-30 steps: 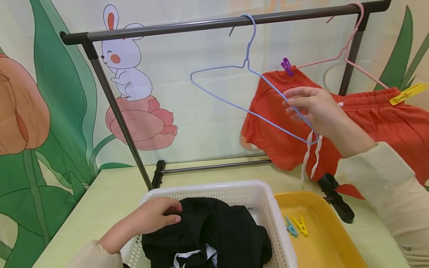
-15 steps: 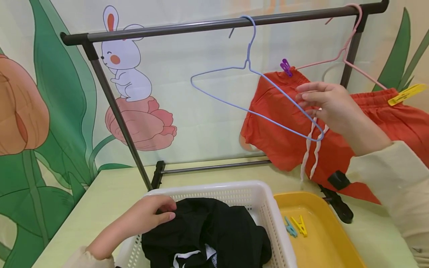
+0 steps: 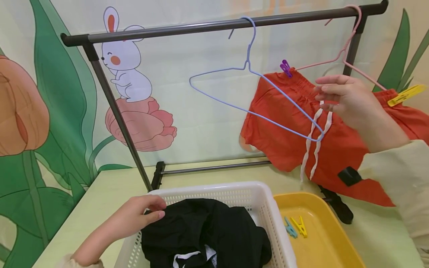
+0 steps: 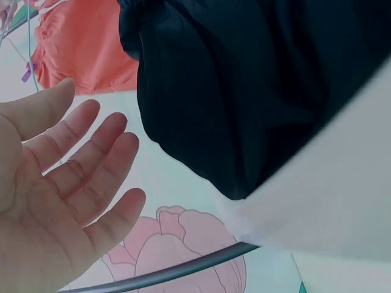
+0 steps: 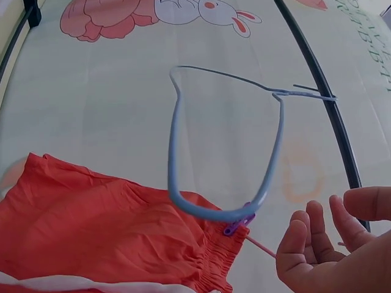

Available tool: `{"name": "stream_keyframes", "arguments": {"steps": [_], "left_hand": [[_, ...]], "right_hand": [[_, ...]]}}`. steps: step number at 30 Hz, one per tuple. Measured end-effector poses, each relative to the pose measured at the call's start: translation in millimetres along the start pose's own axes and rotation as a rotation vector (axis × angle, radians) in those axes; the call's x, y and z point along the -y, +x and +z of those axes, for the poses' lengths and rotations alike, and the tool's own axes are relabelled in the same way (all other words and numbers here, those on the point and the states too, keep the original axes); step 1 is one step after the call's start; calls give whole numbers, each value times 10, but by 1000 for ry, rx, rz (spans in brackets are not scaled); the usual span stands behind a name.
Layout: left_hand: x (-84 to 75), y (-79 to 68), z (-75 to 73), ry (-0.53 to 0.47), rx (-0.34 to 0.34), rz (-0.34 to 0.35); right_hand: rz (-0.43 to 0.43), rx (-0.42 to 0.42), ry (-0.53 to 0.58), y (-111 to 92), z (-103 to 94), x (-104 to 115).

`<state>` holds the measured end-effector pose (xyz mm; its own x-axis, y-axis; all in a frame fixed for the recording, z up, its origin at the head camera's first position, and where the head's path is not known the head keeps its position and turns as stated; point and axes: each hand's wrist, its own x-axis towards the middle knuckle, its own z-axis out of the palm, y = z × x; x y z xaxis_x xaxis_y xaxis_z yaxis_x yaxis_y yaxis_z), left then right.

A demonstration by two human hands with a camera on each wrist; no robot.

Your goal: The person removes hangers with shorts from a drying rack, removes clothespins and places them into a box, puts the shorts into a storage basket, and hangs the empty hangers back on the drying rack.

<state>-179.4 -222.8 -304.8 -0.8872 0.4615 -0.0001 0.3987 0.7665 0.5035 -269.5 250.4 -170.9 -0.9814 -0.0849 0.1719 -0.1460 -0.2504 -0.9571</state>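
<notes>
My right hand (image 3: 353,102) is held up with loose fingers and nothing in them, just right of a blue wire hanger (image 3: 285,92) on the rack's rail. Behind it hang red shorts (image 3: 285,111) with white drawstrings, on a pink hanger (image 3: 363,70). A purple clothespin (image 3: 285,68) and a yellow clothespin (image 3: 406,95) fix the waistband. My left hand (image 3: 139,216), fingers spread and apart in the left wrist view, hovers over the left side of a white basket (image 3: 214,189). Bunched in that basket is a black garment (image 3: 214,227) with a white drawstring.
The dark metal rack (image 3: 187,29) spans the table (image 3: 110,186), its left post (image 3: 115,108) slanting down behind the basket. Right of the basket sits a yellow tray (image 3: 321,223) holding a blue clothespin (image 3: 290,227) and another yellow clothespin (image 3: 299,226). A printed cloth (image 3: 201,104) backs the scene.
My right hand has drawn away from the blue hanger, moving right and slightly up. My left hand has shifted left, away from the black garment. The hanger's right corner has swung slightly.
</notes>
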Motion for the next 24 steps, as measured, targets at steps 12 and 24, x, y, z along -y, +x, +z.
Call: {"name": "stream_keyframes", "arguments": {"steps": [12,24], "left_hand": [[80,-102,-61,17,-24,-75],[198,-191,-67,7,0,-89]], "right_hand": [[-33,-102,20,-9,-134,142],[-80,-259,-27,517,-956,25]]}}
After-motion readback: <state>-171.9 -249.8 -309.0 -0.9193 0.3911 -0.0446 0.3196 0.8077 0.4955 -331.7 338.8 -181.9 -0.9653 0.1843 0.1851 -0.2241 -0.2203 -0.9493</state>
